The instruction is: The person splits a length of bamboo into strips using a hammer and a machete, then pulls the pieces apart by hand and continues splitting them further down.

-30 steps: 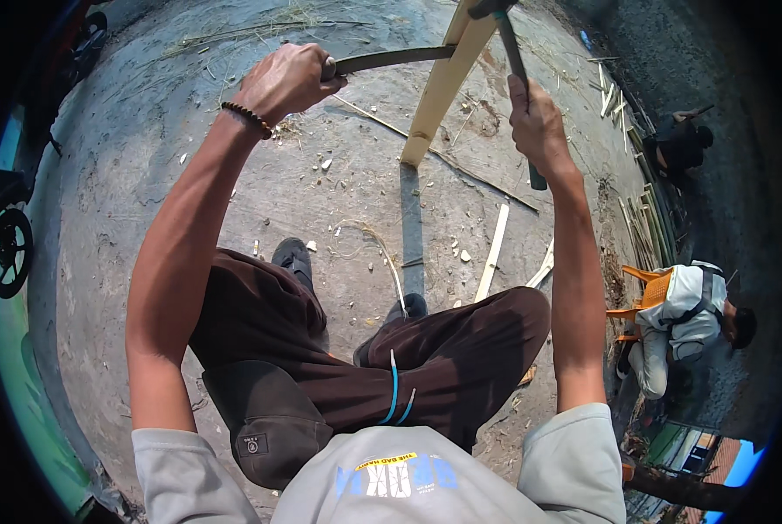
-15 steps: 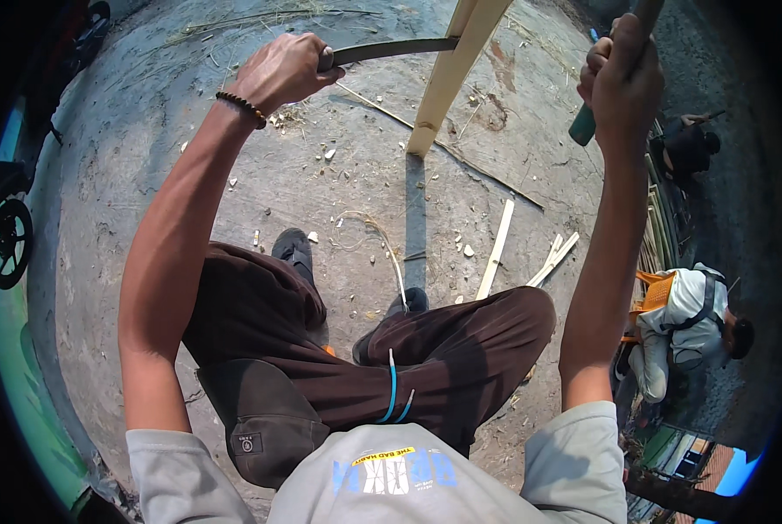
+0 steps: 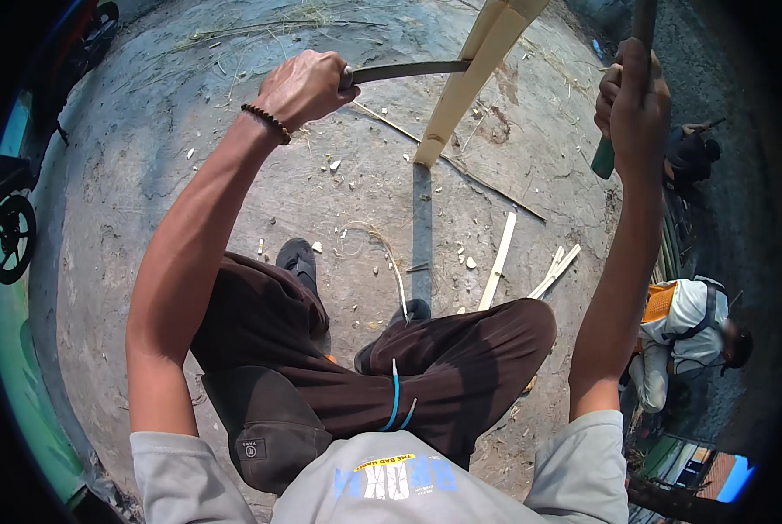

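Observation:
My left hand is closed round the handle of a long, dark-bladed knife. The blade reaches to the right, and its far end is lodged in a pale split bamboo piece. That bamboo stands on end, its lower tip near the concrete and its top beyond the upper edge of the view. Off to the right, my right hand is raised and wrapped round a dark-shafted tool with a green handle end. The tool's upper end runs out of view, so its kind does not show.
Split bamboo strips lie by my right knee, and a thin long stick lies beyond. Pale chips dot the concrete ground. A seated person and another dark-clad person are at right. A wheel shows at left.
The knife has come nearer to me and a little lower along the bamboo, with my left hand on it. My right hand and its tool have shifted slightly rightward and nearer.

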A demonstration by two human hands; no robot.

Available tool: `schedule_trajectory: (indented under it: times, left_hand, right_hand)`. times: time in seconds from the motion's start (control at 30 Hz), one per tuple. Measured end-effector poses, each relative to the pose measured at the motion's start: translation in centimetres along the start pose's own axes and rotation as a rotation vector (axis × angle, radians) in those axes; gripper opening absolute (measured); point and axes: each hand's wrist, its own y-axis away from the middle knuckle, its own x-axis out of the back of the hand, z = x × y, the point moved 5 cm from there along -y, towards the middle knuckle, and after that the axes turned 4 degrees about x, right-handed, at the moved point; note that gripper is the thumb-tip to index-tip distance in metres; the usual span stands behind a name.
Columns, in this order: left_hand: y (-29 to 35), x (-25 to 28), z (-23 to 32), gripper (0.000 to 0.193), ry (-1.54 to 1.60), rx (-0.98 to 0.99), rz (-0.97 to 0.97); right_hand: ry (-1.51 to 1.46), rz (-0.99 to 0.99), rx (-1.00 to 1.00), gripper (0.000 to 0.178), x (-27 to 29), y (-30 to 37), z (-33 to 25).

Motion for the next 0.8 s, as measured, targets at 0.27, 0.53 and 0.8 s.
schedule_trajectory:
  times: [0.27,0.53,0.8]
  left_hand:
    - [-1.1,-3.1,1.0,0.029,-0.013,-0.007,0.029]
    - [-0.5,-0.5,0.1,0.038,-0.019,0.025,-0.018]
    - [-1.2,-3.1,0.0,0.030,-0.011,-0.022,-0.019]
  right_hand:
    - [0.394,-0.458,-0.388,0.052,-7.8,14.8,22.0]
    - [-0.040,-0.001,-0.152,0.048,-0.3,1.8,3.4]
    - [0.207,-0.358,-0.670,0.046,-8.7,14.2,19.3]
